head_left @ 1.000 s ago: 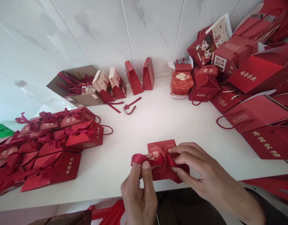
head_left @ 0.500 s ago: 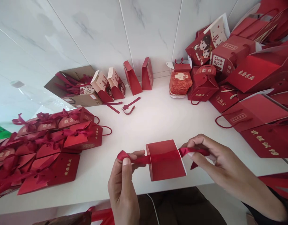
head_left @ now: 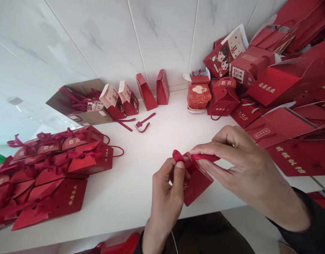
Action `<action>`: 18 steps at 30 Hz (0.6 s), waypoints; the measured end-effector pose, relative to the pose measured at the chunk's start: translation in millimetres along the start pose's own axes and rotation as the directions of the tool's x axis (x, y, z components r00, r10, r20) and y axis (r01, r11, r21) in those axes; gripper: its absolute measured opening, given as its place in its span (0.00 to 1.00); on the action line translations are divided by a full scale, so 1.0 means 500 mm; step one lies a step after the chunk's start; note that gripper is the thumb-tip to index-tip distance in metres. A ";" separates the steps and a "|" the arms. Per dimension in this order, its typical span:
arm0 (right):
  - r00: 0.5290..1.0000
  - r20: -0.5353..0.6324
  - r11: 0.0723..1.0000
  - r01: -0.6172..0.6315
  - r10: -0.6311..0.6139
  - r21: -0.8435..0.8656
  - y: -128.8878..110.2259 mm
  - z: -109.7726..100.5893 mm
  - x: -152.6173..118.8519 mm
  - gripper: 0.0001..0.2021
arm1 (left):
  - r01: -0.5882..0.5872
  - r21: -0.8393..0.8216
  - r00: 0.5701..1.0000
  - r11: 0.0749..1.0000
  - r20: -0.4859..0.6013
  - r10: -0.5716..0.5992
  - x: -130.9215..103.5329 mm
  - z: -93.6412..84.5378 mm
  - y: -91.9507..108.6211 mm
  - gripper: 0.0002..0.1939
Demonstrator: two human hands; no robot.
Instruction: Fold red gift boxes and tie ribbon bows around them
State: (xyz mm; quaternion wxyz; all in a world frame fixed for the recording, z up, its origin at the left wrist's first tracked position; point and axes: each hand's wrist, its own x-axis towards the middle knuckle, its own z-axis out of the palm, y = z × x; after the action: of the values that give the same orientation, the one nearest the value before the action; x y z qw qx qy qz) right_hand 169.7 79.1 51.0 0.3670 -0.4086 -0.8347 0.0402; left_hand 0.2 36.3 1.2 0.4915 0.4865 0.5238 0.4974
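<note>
A small red gift box (head_left: 195, 187) is at the front of the white table, partly hidden behind my hands. Dark red ribbon (head_left: 205, 157) runs at its top edge. My left hand (head_left: 169, 187) pinches one end of the ribbon between thumb and forefinger, at the box's left side. On the other side, my right hand (head_left: 234, 165) pinches the ribbon's other part close to the box top. Both hands are close together, and the ribbon between them is mostly covered by fingers and box.
Finished-looking red boxes with bows (head_left: 75, 162) stand grouped at left. A cardboard carton (head_left: 90, 118) of ribbons sits behind them. Small upright boxes (head_left: 146, 92) line the wall, with loose ribbon strips (head_left: 145, 121) before them. Many red boxes (head_left: 276, 84) are piled at right.
My hands have come closer together, the left moving right and up. The box has turned and tilted between them, and the ribbon ends have been brought to its top.
</note>
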 end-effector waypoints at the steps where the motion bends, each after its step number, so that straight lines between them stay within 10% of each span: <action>1: 1.000 0.020 1.000 0.016 -0.016 -0.007 0.002 -0.003 0.004 0.07 | -0.011 0.010 1.000 1.000 0.005 0.011 -0.002 0.001 0.003 0.17; 8: 0.959 0.172 0.966 0.196 -0.224 0.166 0.000 0.000 0.042 0.09 | -0.034 0.114 0.993 0.993 0.113 0.021 0.000 0.011 0.022 0.16; 12: 0.957 0.289 0.894 -0.113 -0.019 0.434 0.018 0.011 0.045 0.22 | 0.072 -0.014 0.994 0.997 0.077 -0.071 0.008 0.000 0.016 0.24; 18: 0.798 0.603 0.777 -0.377 -0.004 0.504 0.058 0.023 0.033 0.20 | 0.121 -0.064 0.987 0.991 0.111 -0.113 0.003 -0.027 0.012 0.25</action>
State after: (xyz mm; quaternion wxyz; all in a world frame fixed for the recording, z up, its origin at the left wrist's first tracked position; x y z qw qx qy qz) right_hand 174.8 112.8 41.7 0.2027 -0.3239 -0.8006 0.4616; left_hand -13.3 37.5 7.6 0.5642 0.4631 0.5064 0.4590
